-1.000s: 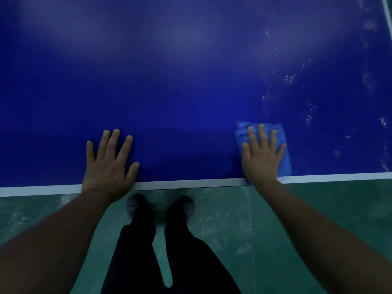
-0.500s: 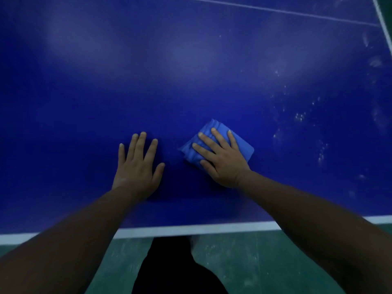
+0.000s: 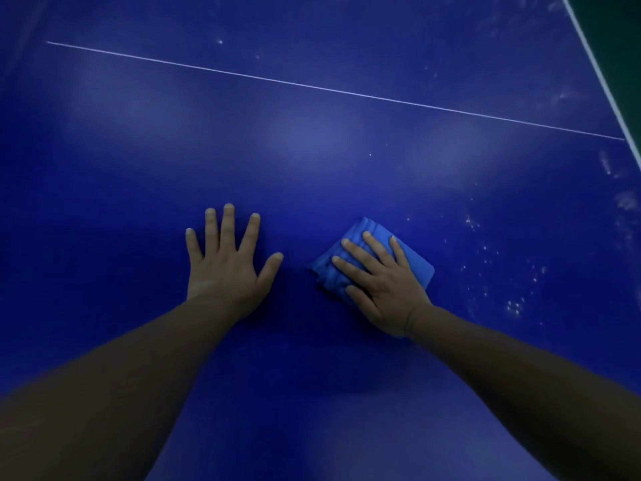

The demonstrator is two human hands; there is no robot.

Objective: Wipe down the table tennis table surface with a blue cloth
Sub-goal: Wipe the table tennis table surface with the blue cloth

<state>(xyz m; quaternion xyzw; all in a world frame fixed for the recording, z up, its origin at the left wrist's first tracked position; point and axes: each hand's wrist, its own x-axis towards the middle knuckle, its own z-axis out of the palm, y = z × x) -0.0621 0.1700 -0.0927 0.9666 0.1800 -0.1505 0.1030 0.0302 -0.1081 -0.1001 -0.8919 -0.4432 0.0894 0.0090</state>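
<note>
The left hand (image 3: pixel 227 263) lies flat on the blue counter (image 3: pixel 312 140), fingers spread and straight, holding nothing. Just to its right, apart from it, the right hand (image 3: pixel 381 282) presses down with straight fingers on the folded blue cloth (image 3: pixel 411 260), which lies flat on the counter. Farther right, pale specks (image 3: pixel 513 303) dot the surface; a thin white line (image 3: pixel 333 90) crosses the far side.
</note>
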